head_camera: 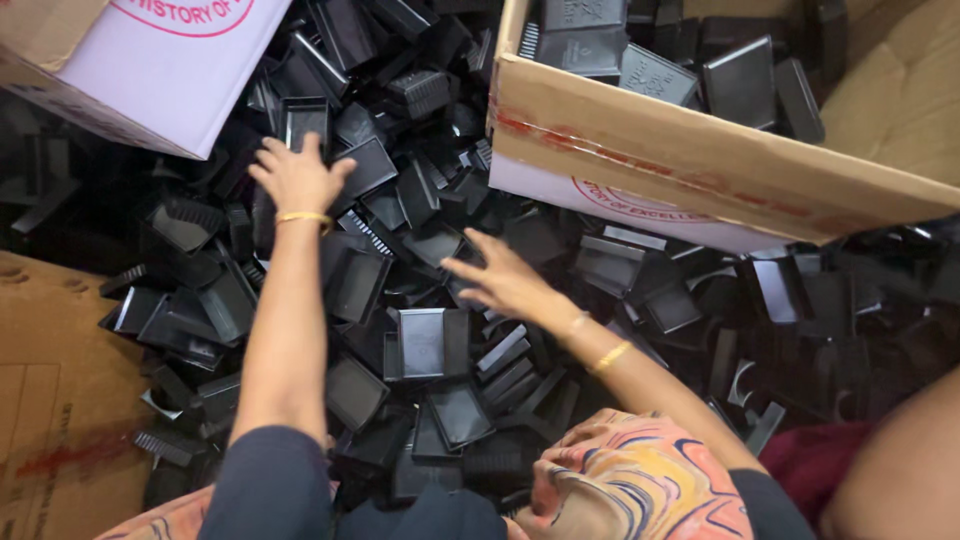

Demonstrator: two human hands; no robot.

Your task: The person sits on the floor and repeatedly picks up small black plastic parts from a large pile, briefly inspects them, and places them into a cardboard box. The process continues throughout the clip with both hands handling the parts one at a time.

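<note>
Now, left hand (298,178): fingers spread, pressing far black plastic tray (306,120); pinch one rim only.
Right hand (503,280): fingers loose, empty, over the tray pile (420,345).

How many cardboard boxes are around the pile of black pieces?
3. One box with a white side is at the top left, one open box holding black pieces is at the top right, and one flattened brown box lies at the lower left. More may be out of view.

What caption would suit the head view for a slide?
Both hands, left hand and right hand, reach into a heap of black plastic parts beside a cardboard box.
</note>
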